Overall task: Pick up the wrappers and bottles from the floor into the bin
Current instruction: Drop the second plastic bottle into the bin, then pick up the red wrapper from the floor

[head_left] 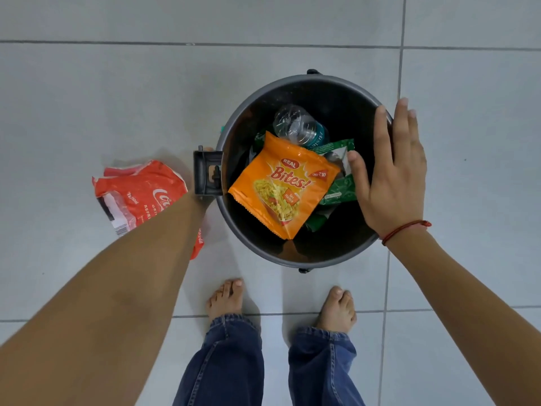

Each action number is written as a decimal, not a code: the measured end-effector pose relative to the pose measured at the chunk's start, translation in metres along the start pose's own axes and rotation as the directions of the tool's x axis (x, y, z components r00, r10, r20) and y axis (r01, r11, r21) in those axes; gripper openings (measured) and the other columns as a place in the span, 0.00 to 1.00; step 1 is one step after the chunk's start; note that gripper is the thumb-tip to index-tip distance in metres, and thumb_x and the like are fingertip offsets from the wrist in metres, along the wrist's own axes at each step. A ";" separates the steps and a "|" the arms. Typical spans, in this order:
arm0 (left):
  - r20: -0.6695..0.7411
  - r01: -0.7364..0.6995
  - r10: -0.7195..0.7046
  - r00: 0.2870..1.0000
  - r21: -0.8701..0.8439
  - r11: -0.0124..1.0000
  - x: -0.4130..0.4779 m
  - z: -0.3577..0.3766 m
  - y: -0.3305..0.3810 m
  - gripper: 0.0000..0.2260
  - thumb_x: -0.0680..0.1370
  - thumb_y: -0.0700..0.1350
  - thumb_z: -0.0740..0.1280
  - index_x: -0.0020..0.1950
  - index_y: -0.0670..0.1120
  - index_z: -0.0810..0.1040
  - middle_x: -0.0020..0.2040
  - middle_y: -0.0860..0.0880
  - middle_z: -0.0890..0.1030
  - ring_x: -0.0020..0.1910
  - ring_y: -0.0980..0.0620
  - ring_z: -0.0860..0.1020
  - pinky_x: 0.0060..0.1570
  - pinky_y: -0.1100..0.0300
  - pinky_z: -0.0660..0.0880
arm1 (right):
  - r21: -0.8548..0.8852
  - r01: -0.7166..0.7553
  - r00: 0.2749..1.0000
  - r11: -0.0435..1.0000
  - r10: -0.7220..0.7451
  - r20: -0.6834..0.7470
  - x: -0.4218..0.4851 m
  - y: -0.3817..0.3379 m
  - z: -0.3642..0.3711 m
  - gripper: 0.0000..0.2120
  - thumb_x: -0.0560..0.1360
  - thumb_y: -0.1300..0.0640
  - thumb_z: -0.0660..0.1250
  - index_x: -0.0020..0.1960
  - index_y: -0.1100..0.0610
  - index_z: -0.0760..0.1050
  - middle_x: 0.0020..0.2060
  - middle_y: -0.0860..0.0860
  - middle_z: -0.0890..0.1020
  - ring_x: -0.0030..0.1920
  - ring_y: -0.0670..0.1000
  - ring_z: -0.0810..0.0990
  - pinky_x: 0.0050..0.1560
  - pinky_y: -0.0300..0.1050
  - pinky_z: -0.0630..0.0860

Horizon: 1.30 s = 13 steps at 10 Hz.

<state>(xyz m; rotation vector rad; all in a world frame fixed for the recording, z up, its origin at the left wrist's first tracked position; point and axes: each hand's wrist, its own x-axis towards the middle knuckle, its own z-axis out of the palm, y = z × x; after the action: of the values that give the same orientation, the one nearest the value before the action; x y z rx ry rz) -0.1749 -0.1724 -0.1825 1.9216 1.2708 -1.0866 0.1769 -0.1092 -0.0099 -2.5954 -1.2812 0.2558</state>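
Bin's filling up ok: the round dark grey plastic bin [234, 136] has the orange crinkly snack packet [281, 186] lying on top, the clear crushed plastic bottle [298, 126] behind it twd the far rim, and green foil wrappers [339, 189] tucked under on the right. Right hand [392, 177] is spread flat, fingers apart, holding nothing, hovering over the right rim. Left hand is the q: the forearm [140, 259] runs down to the hinge bracket [206, 174] on the bin's left side and the hand itself is hidden behind it, so can't tell if it's gripping anything. The red and white crumpled soft-drink wrapper [134, 194] is on the tiled floor [87, 98] just left of the bin, partly under that arm, not in yet imo. Risks: light film slips out of a loose pinch, or the arm knocks the bracket and shoves the bin. Also the orange packet sits high, so a careless toss could bounce off it and back out.
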 end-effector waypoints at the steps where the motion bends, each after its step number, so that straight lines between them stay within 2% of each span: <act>1: -0.032 0.123 -0.122 0.992 0.038 0.992 -0.003 -0.014 0.003 0.16 0.77 0.41 0.60 0.64 0.44 0.75 0.62 0.42 0.79 0.57 0.42 0.80 0.57 0.46 0.75 | -0.017 -0.002 1.000 1.000 0.002 0.005 0.001 -0.001 -0.001 0.28 0.81 0.46 0.52 0.76 0.58 0.54 0.76 0.62 0.56 0.76 0.62 0.54 0.71 0.59 0.59; 2: 0.161 0.181 -0.140 0.977 -0.277 0.944 -0.007 -0.021 0.003 0.11 0.66 0.35 0.68 0.48 0.39 0.82 0.43 0.38 0.85 0.36 0.39 0.84 0.36 0.45 0.80 | -0.036 -0.012 1.000 0.999 0.013 0.021 0.002 -0.001 -0.003 0.28 0.81 0.46 0.53 0.76 0.58 0.54 0.76 0.62 0.56 0.76 0.62 0.55 0.71 0.60 0.61; 3: 0.220 0.169 -0.113 0.969 -0.259 0.951 -0.013 -0.021 0.004 0.13 0.65 0.37 0.70 0.48 0.40 0.82 0.43 0.39 0.85 0.38 0.41 0.84 0.37 0.47 0.81 | -0.044 -0.010 1.000 0.999 0.011 0.027 0.001 -0.001 -0.002 0.28 0.81 0.47 0.54 0.76 0.58 0.54 0.76 0.61 0.56 0.75 0.62 0.55 0.72 0.61 0.60; 4: 0.083 0.074 -0.066 0.994 -0.102 0.992 -0.027 -0.038 0.012 0.17 0.75 0.38 0.66 0.64 0.41 0.75 0.61 0.39 0.79 0.57 0.42 0.80 0.56 0.48 0.77 | -0.053 -0.009 1.000 0.999 0.011 0.025 0.001 -0.001 -0.001 0.28 0.81 0.46 0.53 0.76 0.58 0.54 0.76 0.61 0.56 0.76 0.62 0.55 0.72 0.60 0.59; 5: -0.138 0.052 -0.099 0.985 -0.308 0.950 -0.039 -0.095 0.041 0.20 0.81 0.46 0.58 0.72 0.44 0.64 0.70 0.40 0.69 0.66 0.45 0.71 0.66 0.50 0.68 | -0.066 -0.009 1.000 0.998 0.011 0.028 0.001 -0.001 -0.001 0.28 0.81 0.46 0.52 0.76 0.58 0.53 0.76 0.61 0.56 0.76 0.62 0.54 0.73 0.60 0.59; 6: -0.693 -0.350 -0.012 0.721 -0.378 0.857 -0.060 -0.213 0.102 0.29 0.75 0.53 0.67 0.72 0.47 0.61 0.63 0.43 0.70 0.54 0.52 0.72 0.48 0.60 0.73 | -0.062 -0.012 0.999 0.998 0.015 0.039 0.001 -0.002 -0.002 0.28 0.81 0.46 0.52 0.76 0.57 0.52 0.76 0.61 0.55 0.76 0.62 0.53 0.73 0.60 0.57; 7: -0.802 -0.516 -0.028 0.597 -0.410 0.752 -0.091 -0.284 0.139 0.31 0.75 0.57 0.66 0.74 0.46 0.60 0.62 0.45 0.69 0.55 0.56 0.69 0.47 0.66 0.69 | -0.071 -0.012 0.999 0.997 0.015 0.041 0.001 -0.002 -0.002 0.28 0.81 0.45 0.51 0.76 0.57 0.52 0.76 0.61 0.55 0.76 0.62 0.53 0.73 0.60 0.56; 8: -0.800 -0.565 -0.119 0.589 -0.512 0.647 -0.112 -0.292 0.136 0.26 0.78 0.51 0.66 0.72 0.43 0.64 0.62 0.45 0.69 0.59 0.52 0.70 0.55 0.63 0.71 | -0.082 -0.008 0.999 0.997 0.011 0.037 0.000 -0.002 -0.002 0.28 0.81 0.46 0.52 0.76 0.57 0.51 0.76 0.61 0.54 0.76 0.62 0.52 0.73 0.59 0.56; 9: -0.857 -0.616 -0.336 0.390 -0.514 0.597 -0.081 -0.302 0.093 0.20 0.79 0.49 0.63 0.69 0.41 0.67 0.61 0.44 0.71 0.58 0.52 0.72 0.55 0.69 0.72 | -0.083 -0.007 0.999 0.997 0.009 0.031 0.000 -0.002 -0.003 0.28 0.81 0.47 0.53 0.76 0.57 0.52 0.76 0.61 0.54 0.76 0.62 0.52 0.73 0.59 0.56; 10: -0.799 -0.421 -0.434 0.417 -0.593 0.687 -0.031 -0.236 0.038 0.19 0.79 0.50 0.60 0.68 0.44 0.68 0.62 0.46 0.70 0.57 0.54 0.72 0.60 0.70 0.71 | -0.082 0.000 1.000 0.997 0.003 0.029 0.001 -0.003 -0.003 0.28 0.81 0.47 0.53 0.76 0.57 0.52 0.76 0.61 0.54 0.76 0.62 0.52 0.73 0.59 0.56; 11: -0.160 0.040 -0.057 0.986 -0.106 0.994 -0.033 -0.071 0.009 0.19 0.83 0.47 0.51 0.74 0.46 0.60 0.73 0.45 0.66 0.68 0.47 0.68 0.69 0.52 0.65 | -0.090 0.009 1.000 0.996 -0.008 0.015 0.001 -0.002 -0.002 0.28 0.81 0.47 0.53 0.76 0.58 0.52 0.76 0.62 0.54 0.76 0.62 0.52 0.73 0.59 0.57; 12: -0.100 -0.012 0.008 0.995 -0.036 0.999 -0.023 -0.006 0.002 0.20 0.82 0.44 0.54 0.75 0.49 0.59 0.74 0.46 0.66 0.69 0.46 0.69 0.67 0.51 0.66 | -0.065 0.013 1.000 0.998 -0.014 -0.004 0.001 0.000 -0.001 0.29 0.81 0.46 0.53 0.76 0.58 0.52 0.76 0.61 0.54 0.76 0.62 0.52 0.73 0.60 0.57; 13: -0.033 0.062 -0.063 0.997 -0.024 0.998 -0.007 -0.003 -0.008 0.22 0.80 0.48 0.55 0.74 0.52 0.57 0.74 0.47 0.64 0.70 0.45 0.67 0.68 0.49 0.64 | -0.036 0.021 1.000 0.999 -0.021 -0.007 0.001 0.002 0.001 0.32 0.79 0.41 0.54 0.77 0.58 0.52 0.76 0.61 0.54 0.76 0.62 0.52 0.73 0.59 0.56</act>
<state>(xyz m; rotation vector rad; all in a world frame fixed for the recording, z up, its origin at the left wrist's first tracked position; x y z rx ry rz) -0.1826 -0.1703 -0.1757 1.9022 1.3642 -1.0704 0.1786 -0.1092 -0.0116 -2.6084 -1.3212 0.2215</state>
